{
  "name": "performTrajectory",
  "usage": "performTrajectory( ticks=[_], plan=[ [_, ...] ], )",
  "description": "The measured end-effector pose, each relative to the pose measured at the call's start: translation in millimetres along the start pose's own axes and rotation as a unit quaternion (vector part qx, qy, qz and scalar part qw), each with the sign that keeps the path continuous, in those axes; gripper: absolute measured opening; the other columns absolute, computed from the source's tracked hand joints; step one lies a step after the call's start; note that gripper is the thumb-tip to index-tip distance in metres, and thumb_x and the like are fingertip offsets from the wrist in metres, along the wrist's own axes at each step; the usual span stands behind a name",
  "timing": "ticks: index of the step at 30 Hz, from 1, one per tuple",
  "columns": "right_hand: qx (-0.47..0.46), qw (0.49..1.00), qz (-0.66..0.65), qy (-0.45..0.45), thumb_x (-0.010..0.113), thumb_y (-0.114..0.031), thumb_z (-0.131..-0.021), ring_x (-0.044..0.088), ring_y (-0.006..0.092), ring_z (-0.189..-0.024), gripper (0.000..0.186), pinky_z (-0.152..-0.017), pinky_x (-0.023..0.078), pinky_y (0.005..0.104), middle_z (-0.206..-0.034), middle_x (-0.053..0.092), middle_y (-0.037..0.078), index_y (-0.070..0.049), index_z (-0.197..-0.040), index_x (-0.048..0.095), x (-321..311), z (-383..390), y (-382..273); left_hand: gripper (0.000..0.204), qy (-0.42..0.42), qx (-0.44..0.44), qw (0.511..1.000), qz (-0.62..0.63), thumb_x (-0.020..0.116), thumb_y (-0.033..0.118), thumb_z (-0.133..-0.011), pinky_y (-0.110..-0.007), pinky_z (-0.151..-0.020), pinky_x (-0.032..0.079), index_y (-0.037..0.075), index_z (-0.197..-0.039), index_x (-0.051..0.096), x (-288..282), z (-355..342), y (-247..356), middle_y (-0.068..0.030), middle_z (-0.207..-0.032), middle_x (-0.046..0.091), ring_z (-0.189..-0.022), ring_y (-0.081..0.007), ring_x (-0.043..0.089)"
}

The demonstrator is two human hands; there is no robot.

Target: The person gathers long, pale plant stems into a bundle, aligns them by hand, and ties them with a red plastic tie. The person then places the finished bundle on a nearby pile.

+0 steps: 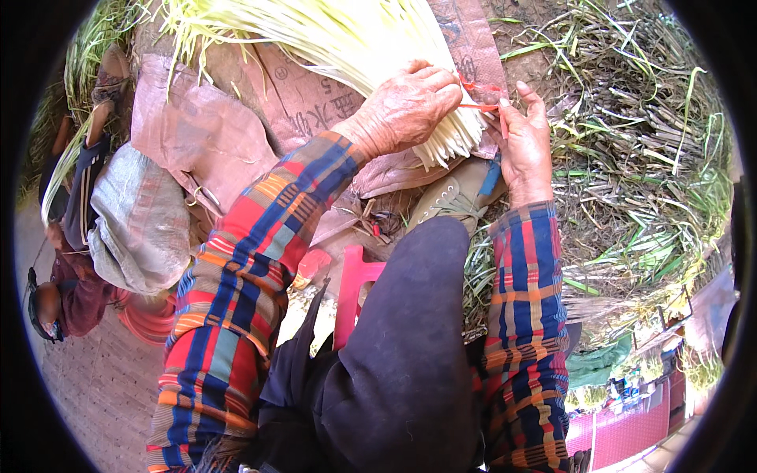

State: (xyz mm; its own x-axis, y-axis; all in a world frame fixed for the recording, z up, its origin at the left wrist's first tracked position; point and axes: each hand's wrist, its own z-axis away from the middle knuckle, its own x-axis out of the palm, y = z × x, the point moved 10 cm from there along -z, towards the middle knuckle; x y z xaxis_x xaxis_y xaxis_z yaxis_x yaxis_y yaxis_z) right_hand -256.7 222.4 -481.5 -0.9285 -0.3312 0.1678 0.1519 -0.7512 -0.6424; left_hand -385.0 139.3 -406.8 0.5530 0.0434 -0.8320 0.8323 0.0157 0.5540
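Observation:
A thick bundle of pale yellow-green stalks (371,39), like blanched chives, lies on pink woven sacking with its white cut ends pointing toward me. Across it, near those ends, runs a red flat tie (478,106). My left hand (414,106) rests on the bundle, its fingers curled closed around one part of the tie. To the right of the white ends, my right hand (525,142) pinches another part of the tie between thumb and fingers. The left fingertips are partly hidden. I cannot tell whether the tie is knotted.
Pink woven sacks (197,130) spread to the left. My shoe (453,193) is just below the bundle, beside a pink plastic stool (352,288). Dry straw and green leaves (631,158) heap at right. At far left a person (79,276) sits by a grey sack (138,225).

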Motion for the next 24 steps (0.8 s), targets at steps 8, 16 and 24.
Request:
performTrajectory(
  ticks=[8,16,24],
  plan=[
    [-0.022,0.993,0.045,-0.109,0.055,0.005,-0.094,0.065,0.0177,-0.105,0.027,-0.096,0.05,0.0304,-0.112,0.07,0.013,0.002,-0.12,0.06,27,4,-23,0.013,-0.012,-0.035,0.999,0.032,0.061,0.015,-0.091,-0.04,-0.099,0.046,0.004,-0.097,0.057,2,-3,-7,-0.0089,-0.104,0.063,-0.104,-0.0257,0.063],
    [-0.13,0.978,0.154,-0.061,0.067,-0.005,-0.095,0.066,0.0098,-0.089,0.013,-0.082,0.053,0.0242,-0.098,0.069,0.004,0.003,-0.106,0.065,29,13,-32,0.013,-0.006,-0.037,0.999,0.033,0.061,0.013,-0.09,-0.04,-0.099,0.046,0.004,-0.098,0.057,2,-4,-6,-0.0088,-0.102,0.063,-0.104,-0.0257,0.063],
    [-0.209,0.954,0.215,-0.017,0.072,-0.007,-0.092,0.063,0.0082,-0.082,0.012,-0.078,0.053,0.0242,-0.093,0.068,0.001,0.001,-0.1,0.068,32,22,-35,0.012,0.016,-0.04,0.995,0.094,0.067,0.012,-0.087,-0.039,-0.096,0.047,0.005,-0.093,0.06,-4,-4,-9,-0.0081,-0.102,0.064,-0.103,-0.026,0.064]
  ],
)
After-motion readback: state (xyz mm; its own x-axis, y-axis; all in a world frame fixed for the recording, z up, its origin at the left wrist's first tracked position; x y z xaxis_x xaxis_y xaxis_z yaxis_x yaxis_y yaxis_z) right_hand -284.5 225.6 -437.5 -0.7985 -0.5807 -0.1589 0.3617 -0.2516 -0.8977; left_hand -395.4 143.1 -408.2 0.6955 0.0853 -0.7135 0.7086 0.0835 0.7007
